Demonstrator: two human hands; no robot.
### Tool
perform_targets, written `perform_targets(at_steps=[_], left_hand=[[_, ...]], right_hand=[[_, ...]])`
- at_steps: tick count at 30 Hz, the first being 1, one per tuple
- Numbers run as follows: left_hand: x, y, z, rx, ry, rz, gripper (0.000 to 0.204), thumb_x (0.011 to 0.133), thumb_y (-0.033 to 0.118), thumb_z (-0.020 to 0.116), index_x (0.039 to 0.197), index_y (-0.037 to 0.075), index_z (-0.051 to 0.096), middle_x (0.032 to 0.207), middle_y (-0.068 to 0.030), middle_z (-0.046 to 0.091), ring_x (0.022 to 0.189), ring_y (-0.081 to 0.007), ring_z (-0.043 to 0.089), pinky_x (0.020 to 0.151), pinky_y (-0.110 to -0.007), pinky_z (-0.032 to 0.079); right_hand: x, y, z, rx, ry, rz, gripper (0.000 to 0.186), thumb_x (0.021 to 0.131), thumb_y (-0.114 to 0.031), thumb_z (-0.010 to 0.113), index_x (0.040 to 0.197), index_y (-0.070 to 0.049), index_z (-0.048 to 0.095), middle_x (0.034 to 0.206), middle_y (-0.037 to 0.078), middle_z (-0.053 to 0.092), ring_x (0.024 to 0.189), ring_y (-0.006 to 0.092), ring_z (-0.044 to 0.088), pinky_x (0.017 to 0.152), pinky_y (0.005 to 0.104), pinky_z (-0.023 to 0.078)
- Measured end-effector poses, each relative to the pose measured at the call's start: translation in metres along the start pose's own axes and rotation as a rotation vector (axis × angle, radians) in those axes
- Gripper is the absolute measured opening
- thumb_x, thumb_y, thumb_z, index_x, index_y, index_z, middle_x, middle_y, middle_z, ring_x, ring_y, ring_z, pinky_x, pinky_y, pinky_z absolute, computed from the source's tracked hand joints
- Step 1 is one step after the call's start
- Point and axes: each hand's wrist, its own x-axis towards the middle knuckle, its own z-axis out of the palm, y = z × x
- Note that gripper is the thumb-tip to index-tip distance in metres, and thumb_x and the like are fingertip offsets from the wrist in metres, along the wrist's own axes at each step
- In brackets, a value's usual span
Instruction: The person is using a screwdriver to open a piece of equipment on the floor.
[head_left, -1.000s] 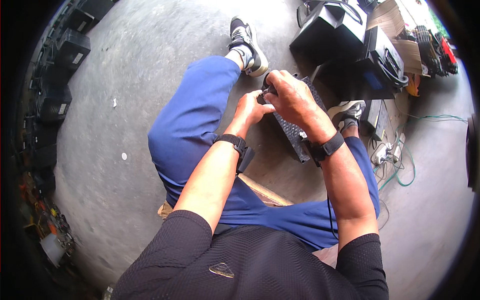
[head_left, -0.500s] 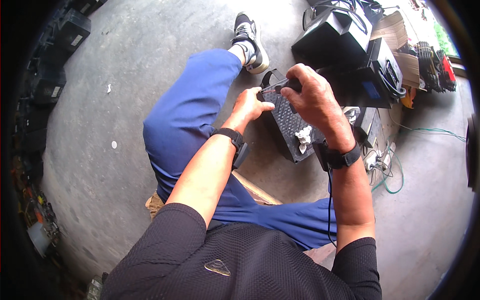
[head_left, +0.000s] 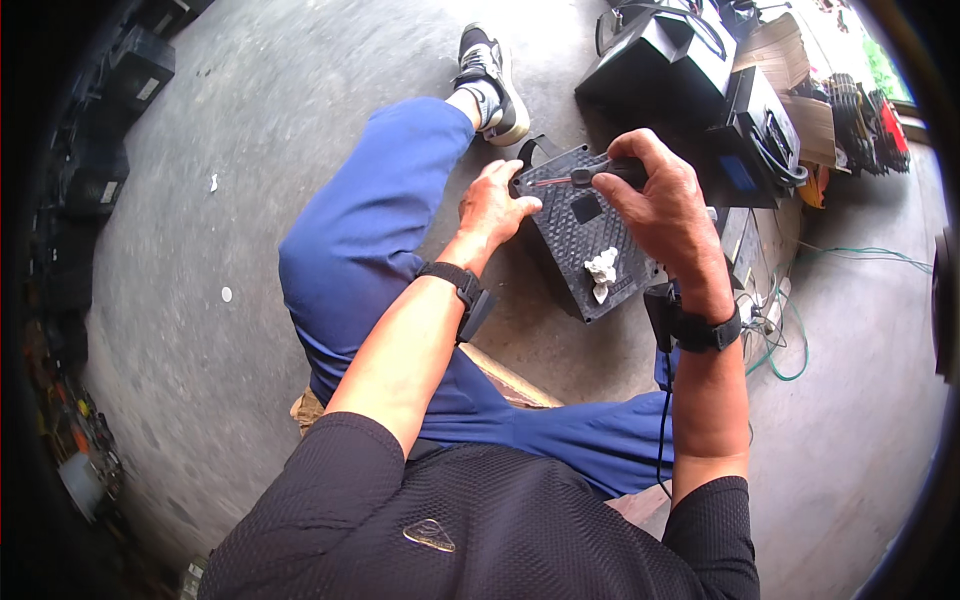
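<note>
A black plastic case (head_left: 572, 240) with a textured top lies tilted on the floor between my legs. My left hand (head_left: 490, 207) grips its far left corner, the thumb over the top and the fingers at the edge. My right hand (head_left: 665, 200) is closed round the dark handle of a screwdriver (head_left: 580, 179). The thin reddish shaft points left across the case, its tip near the corner by my left fingers. Whether the tip touches a screw I cannot tell. Crumpled white tissue (head_left: 601, 272) sits on the case, near a dark square patch (head_left: 586, 207).
Larger black boxes with cables (head_left: 655, 65) stand beyond the case at the right, beside cardboard (head_left: 780, 55). Green wire (head_left: 800, 345) and a power strip lie on the floor at the right. Several black boxes (head_left: 140, 70) line the far left.
My right hand has drawn back to the right with the screwdriver, so more of the shaft and the case top show. My left hand stays at the corner.
</note>
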Motion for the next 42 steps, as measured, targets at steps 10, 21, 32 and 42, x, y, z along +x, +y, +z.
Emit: perform_targets(at_steps=[10, 21, 32, 42], left_hand=[[0.0, 0.007, 0.008, -0.098, 0.085, 0.353, 0.043, 0.075, 0.015, 0.085, 0.116, 0.01, 0.074, 0.133, -0.0126, 0.066, 0.112, -0.0317, 0.069, 0.094, -0.04, 0.056], [0.01, 0.014, 0.006, 0.067, 0.078, 0.526, 0.017, 0.084, 0.02, 0.077, 0.094, 0.007, 0.077, 0.092, -0.0124, 0.074, 0.085, -0.0339, 0.071, 0.076, -0.042, 0.057], [0.012, 0.049, -0.006, -0.42, -0.262, 0.124, 0.013, 0.098, 0.008, 0.07, 0.107, -0.001, 0.074, 0.083, -0.0019, 0.071, 0.069, -0.0077, 0.063, 0.064, -0.023, 0.051], [0.084, 0.258, 0.026, 0.088, -0.314, 0.55, 0.02, 0.095, 0.005, 0.072, 0.112, -0.004, 0.074, 0.09, -0.0076, 0.075, 0.076, -0.0119, 0.068, 0.069, -0.027, 0.056]], right_hand=[[-0.026, 0.02, -0.028, 0.085, 0.032, 0.178, 0.028, 0.086, -0.011, 0.081, 0.108, 0.0, 0.066, 0.086, 0.011, 0.07, 0.076, 0.0158, 0.065, 0.07, 0.0315, 0.054], [-0.034, 0.042, -0.029, 0.157, 0.16, 0.074, 0.027, 0.087, -0.012, 0.08, 0.107, 0.0, 0.066, 0.086, 0.012, 0.069, 0.075, 0.0153, 0.064, 0.07, 0.0313, 0.053], [-0.116, 0.17, 0.015, 0.991, 0.503, 0.658, 0.025, 0.091, -0.016, 0.078, 0.107, -0.002, 0.064, 0.088, 0.009, 0.072, 0.076, 0.0151, 0.071, 0.062, 0.0277, 0.056], [-0.131, 0.195, 0.063, 1.208, 0.502, 0.729, 0.022, 0.089, -0.013, 0.078, 0.103, 0.0, 0.066, 0.088, 0.009, 0.072, 0.079, 0.0163, 0.072, 0.071, 0.0302, 0.06]])
